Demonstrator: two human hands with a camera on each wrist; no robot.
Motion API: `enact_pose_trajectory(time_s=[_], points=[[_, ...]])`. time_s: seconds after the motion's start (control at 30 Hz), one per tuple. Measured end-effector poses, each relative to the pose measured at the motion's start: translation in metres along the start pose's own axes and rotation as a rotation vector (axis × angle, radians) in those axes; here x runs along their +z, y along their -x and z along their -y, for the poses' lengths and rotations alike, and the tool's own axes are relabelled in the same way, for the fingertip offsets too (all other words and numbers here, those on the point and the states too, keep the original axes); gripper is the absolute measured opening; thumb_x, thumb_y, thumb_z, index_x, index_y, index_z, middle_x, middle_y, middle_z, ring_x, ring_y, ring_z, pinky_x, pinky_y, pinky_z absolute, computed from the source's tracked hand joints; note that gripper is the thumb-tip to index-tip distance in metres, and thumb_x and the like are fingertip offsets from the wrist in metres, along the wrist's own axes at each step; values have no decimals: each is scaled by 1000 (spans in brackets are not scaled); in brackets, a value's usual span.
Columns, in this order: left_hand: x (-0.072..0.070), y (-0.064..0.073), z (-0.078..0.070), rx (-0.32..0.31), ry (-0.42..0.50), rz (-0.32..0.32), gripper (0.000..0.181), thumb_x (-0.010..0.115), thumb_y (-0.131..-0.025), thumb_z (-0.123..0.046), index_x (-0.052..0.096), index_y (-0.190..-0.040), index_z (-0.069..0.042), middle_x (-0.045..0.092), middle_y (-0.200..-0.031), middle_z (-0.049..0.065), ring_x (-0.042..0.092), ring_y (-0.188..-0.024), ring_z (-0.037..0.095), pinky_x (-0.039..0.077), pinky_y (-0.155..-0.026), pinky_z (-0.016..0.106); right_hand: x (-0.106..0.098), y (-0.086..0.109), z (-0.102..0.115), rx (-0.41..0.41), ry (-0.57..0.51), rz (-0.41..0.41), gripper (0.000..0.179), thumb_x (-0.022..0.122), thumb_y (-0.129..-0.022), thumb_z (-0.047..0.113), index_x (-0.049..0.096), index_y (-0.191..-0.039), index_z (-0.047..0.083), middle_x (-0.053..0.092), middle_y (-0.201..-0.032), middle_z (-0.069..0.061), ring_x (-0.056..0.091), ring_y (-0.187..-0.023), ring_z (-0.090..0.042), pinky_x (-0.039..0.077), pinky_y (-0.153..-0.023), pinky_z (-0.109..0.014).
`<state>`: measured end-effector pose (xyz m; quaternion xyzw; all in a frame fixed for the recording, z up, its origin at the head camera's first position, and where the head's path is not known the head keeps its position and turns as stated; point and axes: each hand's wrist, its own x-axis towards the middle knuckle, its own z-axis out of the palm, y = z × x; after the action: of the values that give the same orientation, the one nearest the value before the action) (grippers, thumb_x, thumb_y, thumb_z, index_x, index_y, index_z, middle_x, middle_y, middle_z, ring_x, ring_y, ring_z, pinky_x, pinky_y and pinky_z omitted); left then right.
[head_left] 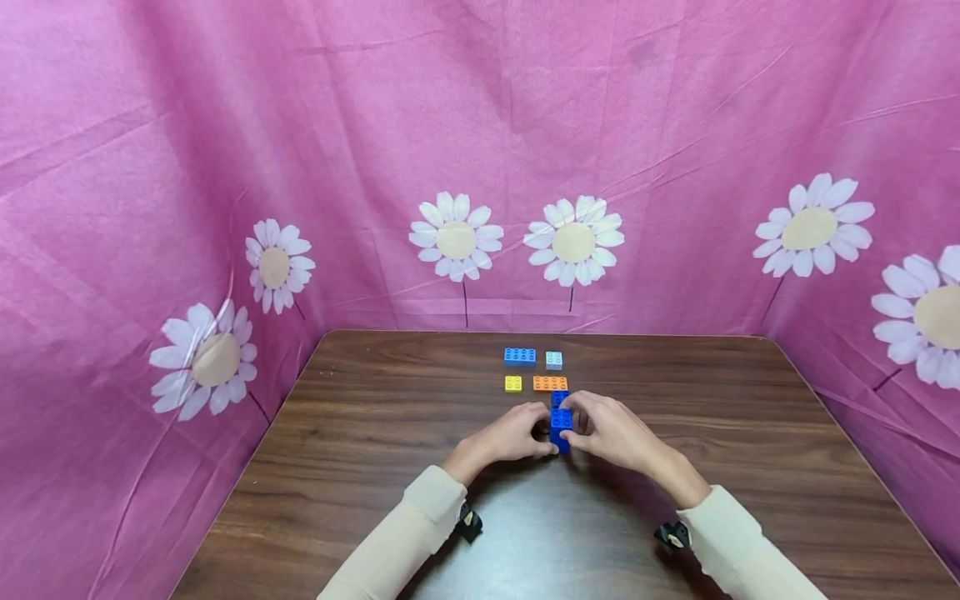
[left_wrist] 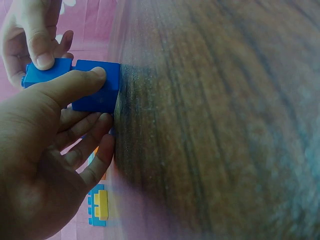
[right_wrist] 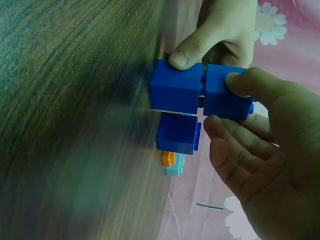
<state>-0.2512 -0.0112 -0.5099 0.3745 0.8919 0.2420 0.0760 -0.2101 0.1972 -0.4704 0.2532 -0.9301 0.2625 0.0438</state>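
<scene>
My left hand [head_left: 512,435] grips a blue toy building brick [right_wrist: 175,90] low at the tabletop, its thumb on one face. Above it, my right hand [head_left: 615,427] pinches a second blue brick [right_wrist: 222,92] between thumb and fingers. In the right wrist view the two bricks line up, and the lower one's studs show in a narrow gap between them. A third blue brick [right_wrist: 176,132] stands on the table just behind the pair, studs up; it is partly covered by the right fingers in the head view.
Farther back on the wooden table [head_left: 360,433] lie an orange brick [head_left: 550,383], a small yellow brick [head_left: 513,383], a lighter blue brick [head_left: 520,357] and a small pale blue brick [head_left: 553,360]. A pink flowered cloth [head_left: 375,167] hangs around the table.
</scene>
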Motion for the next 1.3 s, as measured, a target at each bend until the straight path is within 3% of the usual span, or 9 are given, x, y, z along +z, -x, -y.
enact_pose_trajectory(time_s=[0.47, 0.97, 1.3], points=[[0, 2, -2, 1, 13, 1, 31, 75, -86, -38, 65, -104, -14, 62, -98, -5, 55, -89, 6, 46, -80, 15, 2, 2, -1, -1, -13, 10, 33, 79, -83, 28, 63, -110, 18, 64, -86, 5, 60, -73, -10, 47, -60, -19], [0, 3, -1, 15, 1, 1, 34, 74, -86, -37, 65, -108, -13, 63, -101, -3, 56, -91, 7, 47, -81, 16, 4, 4, -5, -32, 7, -21, 33, 79, -82, 28, 64, -109, 17, 62, -82, 8, 58, -70, -6, 46, -59, -19], [-2, 3, -3, 18, 20, -2, 31, 76, -86, -34, 64, -105, -13, 63, -100, -2, 57, -88, 10, 46, -79, 16, 1, 1, -3, -19, -3, 23, 31, 78, -84, 30, 65, -108, 17, 64, -81, 4, 54, -66, -4, 45, -55, -19]])
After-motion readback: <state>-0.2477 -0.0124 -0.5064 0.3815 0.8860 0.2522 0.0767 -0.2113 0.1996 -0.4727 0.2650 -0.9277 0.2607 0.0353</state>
